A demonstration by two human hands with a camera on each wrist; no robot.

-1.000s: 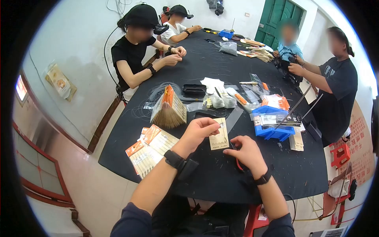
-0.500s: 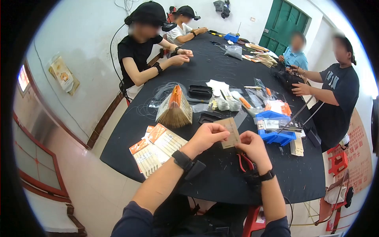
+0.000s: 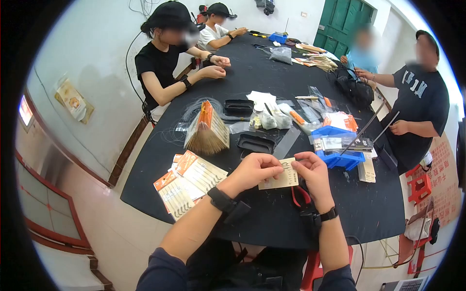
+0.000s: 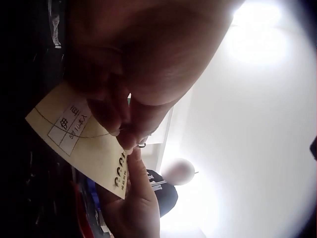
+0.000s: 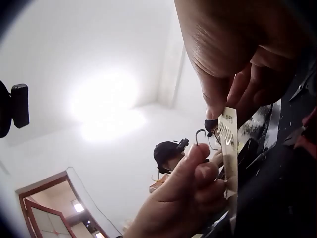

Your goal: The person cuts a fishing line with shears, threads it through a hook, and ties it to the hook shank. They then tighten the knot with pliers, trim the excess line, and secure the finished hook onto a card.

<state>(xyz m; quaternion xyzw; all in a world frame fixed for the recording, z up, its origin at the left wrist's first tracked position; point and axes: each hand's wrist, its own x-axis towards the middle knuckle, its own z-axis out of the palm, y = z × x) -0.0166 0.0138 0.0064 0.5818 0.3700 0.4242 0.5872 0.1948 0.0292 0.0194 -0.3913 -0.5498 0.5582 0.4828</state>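
Between finger and thumb my left hand (image 3: 257,170) pinches a small dark fish hook (image 5: 200,135), its bend sticking up past the fingertips in the right wrist view. A thin line runs across the cream hook card (image 4: 86,136), which has a handwritten label and a row of several hooks along one end. My right hand (image 3: 313,175) pinches that printed end, thumb on the face. The card lies turned sideways between both hands, partly covered by the left fingers. Red-handled pliers (image 3: 302,196) rest on the black table just below the right hand.
Filled hook cards (image 3: 187,182) lie at the left, behind them a fanned stack of cards (image 3: 208,136) and coils of clear line. A black tray (image 3: 256,143) and a blue bin (image 3: 340,159) with metal rods stand ahead. Other people are around the table.
My right hand has come up from beside the pliers and now grips the card's end. The card has turned from upright to sideways. The pliers lie loose on the table.
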